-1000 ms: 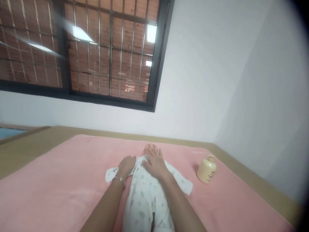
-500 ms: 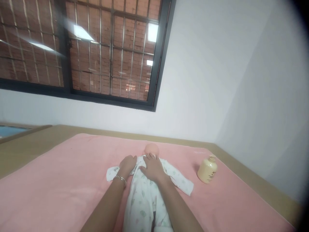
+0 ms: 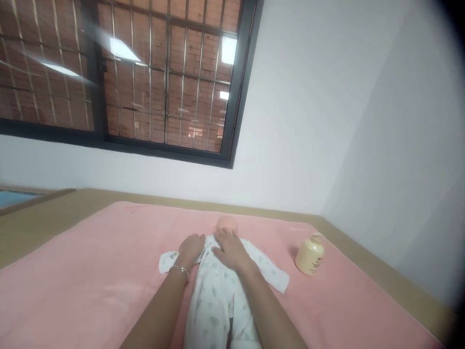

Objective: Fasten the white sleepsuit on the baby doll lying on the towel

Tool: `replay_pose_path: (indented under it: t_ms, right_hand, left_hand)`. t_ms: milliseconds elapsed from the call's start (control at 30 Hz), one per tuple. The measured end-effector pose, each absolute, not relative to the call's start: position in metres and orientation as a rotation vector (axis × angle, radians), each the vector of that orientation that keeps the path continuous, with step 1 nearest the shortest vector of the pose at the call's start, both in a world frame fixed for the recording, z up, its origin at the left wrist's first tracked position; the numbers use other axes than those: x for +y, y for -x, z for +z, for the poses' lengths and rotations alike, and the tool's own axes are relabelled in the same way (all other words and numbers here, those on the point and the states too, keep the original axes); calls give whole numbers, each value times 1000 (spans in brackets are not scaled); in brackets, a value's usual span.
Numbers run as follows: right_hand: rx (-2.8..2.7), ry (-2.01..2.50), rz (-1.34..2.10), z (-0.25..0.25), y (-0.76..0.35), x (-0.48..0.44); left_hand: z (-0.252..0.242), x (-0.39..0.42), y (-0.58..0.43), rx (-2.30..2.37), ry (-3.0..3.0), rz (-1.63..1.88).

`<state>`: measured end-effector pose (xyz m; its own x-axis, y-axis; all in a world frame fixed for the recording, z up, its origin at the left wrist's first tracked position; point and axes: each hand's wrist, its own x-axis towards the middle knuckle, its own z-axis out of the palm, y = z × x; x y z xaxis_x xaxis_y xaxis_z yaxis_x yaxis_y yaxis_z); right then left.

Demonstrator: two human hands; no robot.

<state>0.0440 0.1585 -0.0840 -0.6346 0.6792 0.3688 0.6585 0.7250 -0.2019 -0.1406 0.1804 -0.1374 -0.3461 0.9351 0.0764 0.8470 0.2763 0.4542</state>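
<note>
A doll with a round, skin-coloured head (image 3: 227, 224) lies on its back, dressed in a white baby romper (image 3: 212, 291) with small prints. My left hand (image 3: 192, 248), a bracelet at the wrist, is closed at the shoulder of the left-side sleeve; its fingertips are hidden. Across the upper chest lies my right hand (image 3: 230, 249), fingers stretched toward the neckline and thumb apart. The other sleeve (image 3: 272, 274) spreads out to the right. Between my forearms the legs of the romper run toward me.
Beneath the doll is a pink blanket (image 3: 119, 261) on a tan surface (image 3: 83, 201). A cream-coloured bottle (image 3: 310, 256) stands to the right of the doll. Behind are a white wall (image 3: 290, 121) and a dark-framed window (image 3: 232, 97) with bars.
Both hands stay in nearly the same places on the romper. The right hand's fingers have shifted very slightly, and the whole view has drifted a little.
</note>
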Motion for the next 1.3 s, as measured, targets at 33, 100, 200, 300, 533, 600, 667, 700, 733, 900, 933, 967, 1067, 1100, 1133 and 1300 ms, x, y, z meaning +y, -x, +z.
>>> replay_pose_path:
  t_ms: [33, 100, 200, 300, 533, 600, 667, 700, 733, 900, 933, 967, 1067, 1100, 1133, 1300]
  right_hand:
    - [-2528, 1032, 78, -83, -45, 159]
    - [-2492, 1039, 52, -80, -47, 159]
    - [-2384, 1054, -12, -77, -50, 160]
    - [-2486, 1105, 62, -81, -51, 161]
    - [-2491, 1102, 107, -85, -50, 161]
    - [-2540, 1131, 151, -84, -49, 160]
    - [-2562, 1145, 173, -83, -50, 160]
    - [-2538, 1142, 158, -83, -50, 160]
    - [-2503, 1135, 135, -83, -50, 160]
    - [-2534, 1138, 138, -86, -49, 161]
    - [-2554, 1145, 153, -86, -50, 161]
    - [-2556, 1153, 159, -85, -50, 161]
    - [-2516, 1167, 154, -84, -52, 161]
    - [-2520, 1175, 167, -83, -53, 161]
    - [-2533, 1182, 184, -84, -53, 161]
    - [-2563, 1185, 219, -85, -51, 159]
  left_hand:
    - [-138, 181, 141, 2334, -1662, 630]
    - [-139, 181, 141, 2332, -1659, 637]
    - [-138, 181, 141, 2330, -1659, 644]
    - [-137, 181, 140, 2341, -1655, 632]
    - [-138, 180, 140, 2353, -1667, 638]
    - [-138, 179, 140, 2352, -1659, 635]
    - [-137, 179, 139, 2351, -1654, 637]
    - [-137, 179, 139, 2351, -1656, 642]
    - [-137, 179, 139, 2352, -1659, 647]
    - [-136, 179, 138, 2353, -1657, 643]
    - [-136, 179, 138, 2354, -1656, 641]
    - [-136, 179, 138, 2354, -1658, 641]
    - [-136, 179, 138, 2359, -1653, 639]
    - [-136, 179, 138, 2359, -1651, 635]
    - [-136, 179, 138, 2358, -1651, 632]
    - [-138, 180, 139, 2352, -1664, 645]
